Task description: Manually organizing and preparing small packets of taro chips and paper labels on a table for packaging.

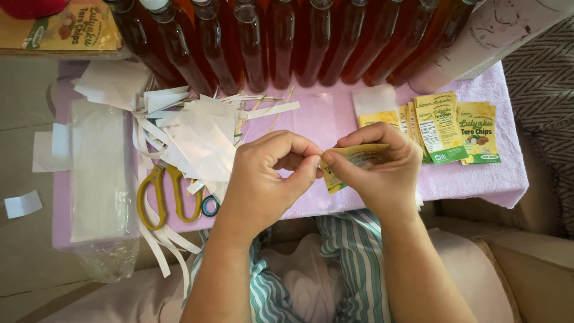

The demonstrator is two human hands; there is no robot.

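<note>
Where the pink-covered table [478,179] meets the person's lap, a row of amber bottles [287,42] lines its far edge. White paper strips [197,128] lie piled beside yellow-handled scissors [167,194]. Left hand [269,173] and right hand [376,164] together pinch a yellow label [353,158] above the table's near edge; more labels [445,128] lie to the right.

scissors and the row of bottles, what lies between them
In the head view, a heap of white paper strips lies on the pink table between the yellow-handled scissors and the bottles.
</note>
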